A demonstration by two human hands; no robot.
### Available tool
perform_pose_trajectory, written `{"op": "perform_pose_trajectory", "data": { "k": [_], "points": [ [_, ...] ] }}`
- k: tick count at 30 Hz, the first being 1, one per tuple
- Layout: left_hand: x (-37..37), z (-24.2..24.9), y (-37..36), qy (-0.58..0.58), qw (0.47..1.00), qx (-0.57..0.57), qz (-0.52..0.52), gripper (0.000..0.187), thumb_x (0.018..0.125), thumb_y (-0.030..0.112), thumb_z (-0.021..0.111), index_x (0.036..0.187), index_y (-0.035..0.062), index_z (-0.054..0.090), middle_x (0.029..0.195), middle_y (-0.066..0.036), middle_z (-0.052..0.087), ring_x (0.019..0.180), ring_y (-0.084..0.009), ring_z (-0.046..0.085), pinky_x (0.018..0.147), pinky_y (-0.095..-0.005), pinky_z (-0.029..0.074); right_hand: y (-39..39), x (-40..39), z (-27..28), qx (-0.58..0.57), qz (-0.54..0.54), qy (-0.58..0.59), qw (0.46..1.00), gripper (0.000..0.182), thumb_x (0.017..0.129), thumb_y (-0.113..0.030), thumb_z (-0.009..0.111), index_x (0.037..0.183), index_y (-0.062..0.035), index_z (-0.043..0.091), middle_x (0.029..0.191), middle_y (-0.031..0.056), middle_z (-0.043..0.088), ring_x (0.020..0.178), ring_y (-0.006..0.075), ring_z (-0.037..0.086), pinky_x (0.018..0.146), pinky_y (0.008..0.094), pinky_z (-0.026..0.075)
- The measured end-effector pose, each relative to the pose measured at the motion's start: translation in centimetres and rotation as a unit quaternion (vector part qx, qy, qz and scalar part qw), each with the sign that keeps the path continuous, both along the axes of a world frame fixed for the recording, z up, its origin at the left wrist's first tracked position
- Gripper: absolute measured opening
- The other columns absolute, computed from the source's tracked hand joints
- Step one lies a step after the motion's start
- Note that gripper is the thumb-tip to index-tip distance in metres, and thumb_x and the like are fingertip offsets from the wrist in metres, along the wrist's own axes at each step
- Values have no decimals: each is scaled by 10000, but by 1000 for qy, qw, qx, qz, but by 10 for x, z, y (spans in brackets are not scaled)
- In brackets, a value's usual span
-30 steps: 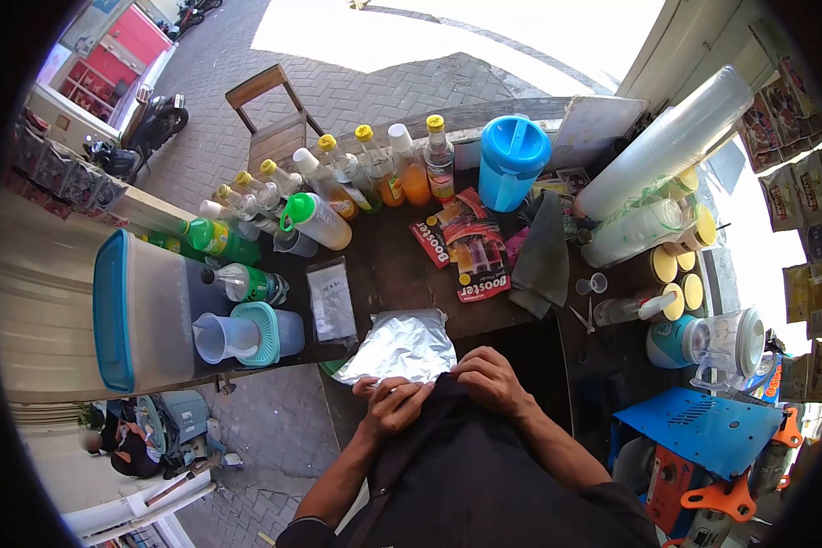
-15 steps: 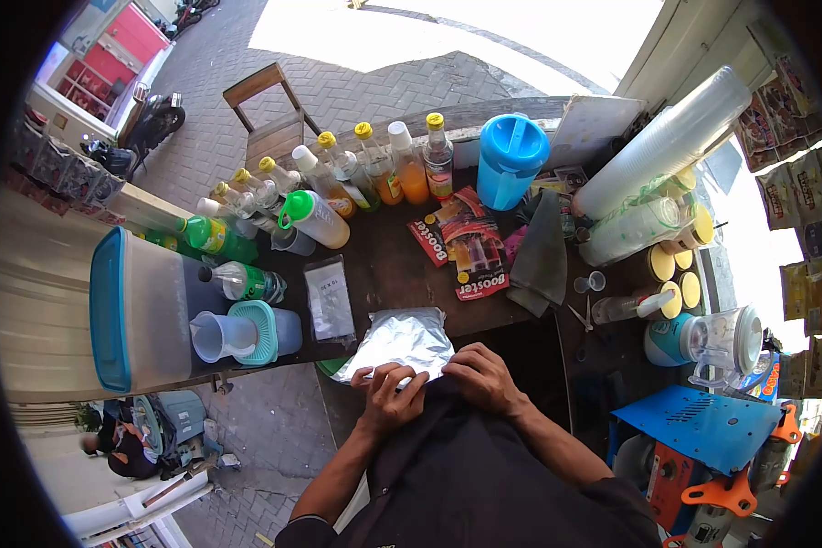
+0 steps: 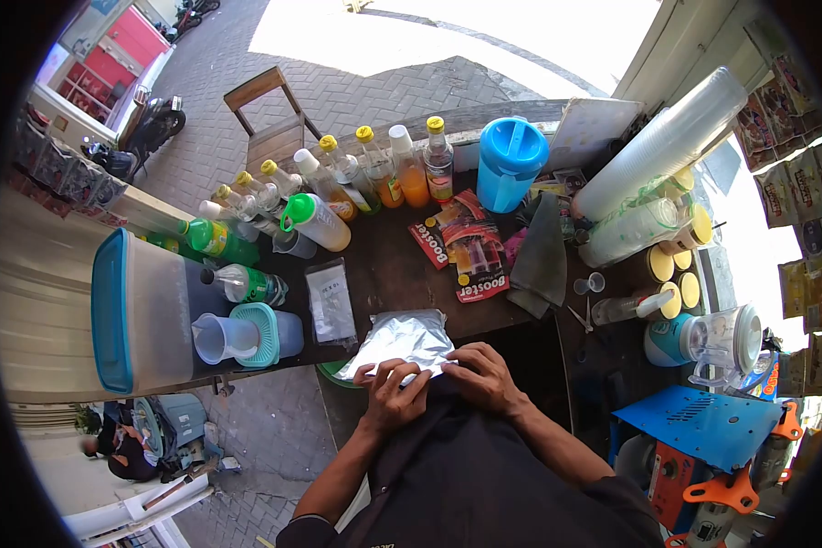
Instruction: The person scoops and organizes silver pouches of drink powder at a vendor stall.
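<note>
A shiny silver foil pouch (image 3: 405, 336) lies at the front edge of the dark table, close to my body. My left hand (image 3: 395, 395) is closed on its near edge, fingers curled over the foil. On the right side of that same edge, my right hand (image 3: 484, 379) pinches the foil between thumb and fingers. Just left of the pouch is a clear plastic packet (image 3: 331, 303). Beyond it lie red Booster sachets (image 3: 479, 274), with a dark grey cloth (image 3: 539, 256) beside them.
Several syrup bottles (image 3: 411, 173) line the back edge, near a blue pitcher (image 3: 511, 164). Left are a large plastic container (image 3: 155, 310) and measuring cups (image 3: 219, 338). Stacked clear cups (image 3: 658, 151), scissors (image 3: 583, 318), a blender (image 3: 723, 338) and a blue-topped machine (image 3: 694, 425) stand right.
</note>
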State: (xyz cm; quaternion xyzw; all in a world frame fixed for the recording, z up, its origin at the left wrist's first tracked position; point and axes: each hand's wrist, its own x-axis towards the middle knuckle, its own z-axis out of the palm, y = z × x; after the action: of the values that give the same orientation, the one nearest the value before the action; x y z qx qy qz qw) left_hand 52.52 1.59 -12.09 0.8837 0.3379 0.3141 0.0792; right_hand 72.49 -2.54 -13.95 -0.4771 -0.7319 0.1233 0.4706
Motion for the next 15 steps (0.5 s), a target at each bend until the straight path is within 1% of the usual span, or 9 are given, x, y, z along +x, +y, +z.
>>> {"op": "perform_pose_trajectory", "data": {
  "k": [5,6,7,9,10,12,13,14,15],
  "points": [
    [8,18,12,47,998,-16,47,287,669,172,777,949,178,714,1002,56,592,983,-127,536,927,-411,237,8,-5,3,-39,-1,0,999,270,657,32,665,918,-34,642,912,74,624,870,246,601,744,348,499],
    [9,24,17,59,995,-27,73,388,706,261,788,1069,171,684,1076,28,585,1049,-144,510,948,-416,216,15,-9,5,-94,-27,89,991,218,691,34,658,902,-19,644,892,85,624,849,252,600,731,338,494],
    [11,33,25,58,995,-26,74,388,706,261,788,1069,171,684,1076,28,585,1049,-144,510,948,-416,216,21,-11,7,-149,-53,176,971,166,724,35,652,885,-3,647,871,97,624,827,258,599,718,327,489],
    [13,50,43,33,979,-25,199,567,721,351,782,1206,125,596,1100,-28,577,1118,-209,489,972,-442,209,38,-7,7,-165,-76,205,962,86,782,4,660,864,24,643,832,106,623,771,239,593,682,309,477],
    [11,48,53,32,979,-23,200,567,721,351,782,1206,125,596,1100,-28,577,1118,-209,489,972,-442,209,48,-2,11,-213,-81,222,948,93,785,-1,668,870,24,643,827,99,621,762,212,593,672,289,463],
    [3,35,73,-20,959,-32,282,610,749,281,792,1256,79,518,1087,-81,581,1053,-244,555,945,-429,359,65,5,10,-237,-74,232,940,96,827,-50,677,887,17,644,798,39,610,735,121,563,657,248,435],
    [-1,27,77,-22,959,-28,282,610,749,281,792,1256,79,518,1087,-81,581,1053,-244,555,945,-429,359,69,5,7,-233,-73,231,942,96,827,-50,677,887,17,644,798,39,610,735,121,563,657,248,435],
    [-4,18,82,-237,928,-199,209,562,789,244,766,1253,60,507,1085,-85,579,1024,-207,567,909,-374,402,74,6,4,-288,-56,311,904,103,855,-76,665,896,17,648,809,24,615,755,98,564,661,241,440],
    [-6,7,86,-431,822,-354,116,514,830,207,741,1250,40,496,1082,-90,577,995,-171,580,872,-319,444,79,7,1,-340,-39,387,856,121,882,-101,653,905,18,652,819,10,620,775,74,565,665,234,444]
  ]
}}
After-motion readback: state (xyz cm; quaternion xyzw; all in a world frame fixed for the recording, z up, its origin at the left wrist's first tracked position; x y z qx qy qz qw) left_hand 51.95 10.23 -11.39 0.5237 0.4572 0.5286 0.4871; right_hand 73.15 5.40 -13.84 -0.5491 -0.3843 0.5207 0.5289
